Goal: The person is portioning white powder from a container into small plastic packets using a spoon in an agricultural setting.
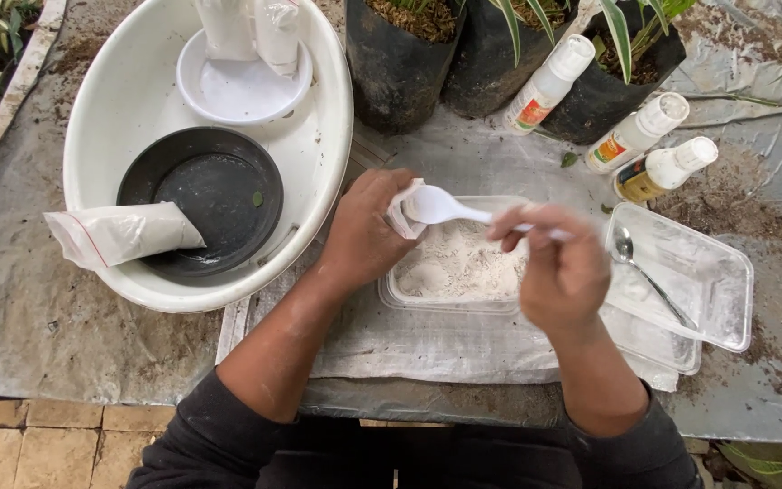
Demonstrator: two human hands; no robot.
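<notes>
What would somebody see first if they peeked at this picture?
Probably the two hands in the middle: the right hand holds a white spoon over a clear tub of white powder, while the left hand pinches a small white bag at the spoon's tip. Next, the big white basin on the left, with a black dish and a filled bag lying on it.

White plastic spoon (436,206), held level by its handle, bowl tucked into the mouth of a small clear bag (403,210). Both just above a clear rectangular tub (456,263) of white powder, lying open on the grey sheet.
</notes>
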